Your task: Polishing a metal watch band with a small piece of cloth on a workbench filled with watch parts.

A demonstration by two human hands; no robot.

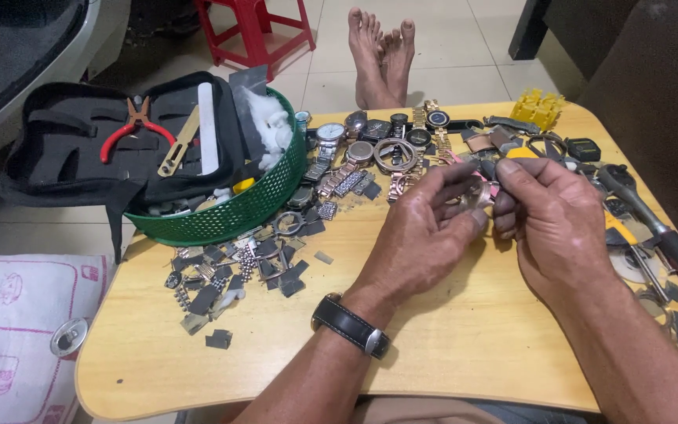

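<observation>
Fingertips of left hand (425, 224) and right hand (547, 212) pinch a small rose-gold metal watch piece (482, 194) above the pale wooden table (449, 345); probably light, stiff, slippery; best held by its edges.

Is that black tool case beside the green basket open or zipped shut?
Open. The black tool case lies spread flat, its inside showing red-handled pliers and a brass-coloured tool tucked in; one edge rests over the green basket.
</observation>
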